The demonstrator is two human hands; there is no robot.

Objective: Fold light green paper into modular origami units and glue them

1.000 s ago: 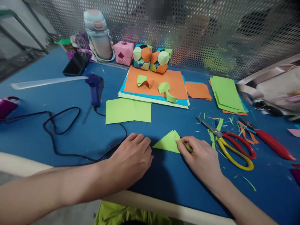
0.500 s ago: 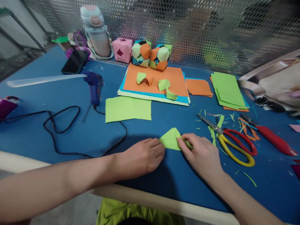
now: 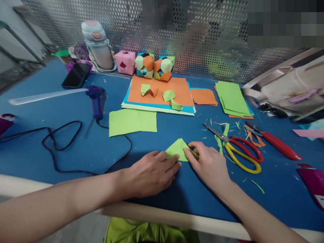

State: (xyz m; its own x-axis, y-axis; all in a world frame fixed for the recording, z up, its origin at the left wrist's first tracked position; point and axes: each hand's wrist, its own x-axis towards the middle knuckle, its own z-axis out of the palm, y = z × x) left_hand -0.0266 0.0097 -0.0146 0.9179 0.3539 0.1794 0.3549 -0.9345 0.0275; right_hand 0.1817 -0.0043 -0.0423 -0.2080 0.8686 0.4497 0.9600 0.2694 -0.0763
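A folded piece of light-green paper lies on the blue table before me, its top coming to a point. My left hand rests palm down at its lower left, fingers laid out over that corner and pressing it; the thumb is hidden. My right hand pinches the right corner between thumb and fingers, where the flap curls up. Just beyond the left hand lies a creased light-green sheet. Scissors with one red and one yellow handle lie right of my right hand, among thin paper scraps.
A blue glue gun with a black cord lies at left. Stacked coloured sheets, paper balls and a pink paper cube stand behind. Green sheets and a red-handled tool are at right.
My left hand's fingers have gone from curled to stretched over the paper's lower left. The right hand keeps its pinch. The view has shifted a little, so things sit further left.
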